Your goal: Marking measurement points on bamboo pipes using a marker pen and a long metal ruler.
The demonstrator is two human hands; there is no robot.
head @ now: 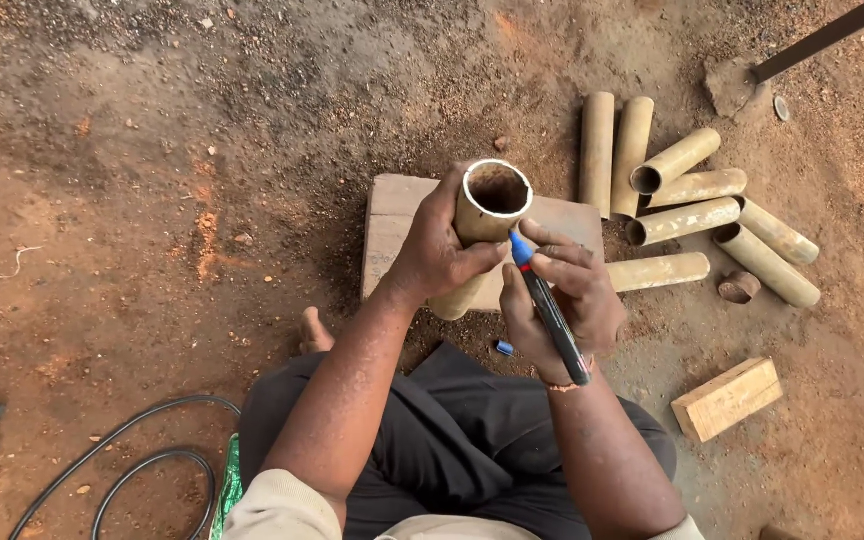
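Note:
My left hand [434, 248] grips a short tan pipe section [487, 215], held upright with its open end facing up over a flat wooden board [392, 215] on the ground. My right hand [562, 300] holds a black marker [550, 310] with a blue tip. The blue tip touches the pipe's outer wall just below the rim. A small blue marker cap [504, 348] lies on the dirt between the board and my lap.
Several cut tan pipe pieces [687, 200] lie in a loose pile to the right, with a short ring [738, 288] beside them. A wooden block [727, 398] sits lower right. Black cables [132, 460] curl lower left. A dark rod [822, 38] crosses the top right.

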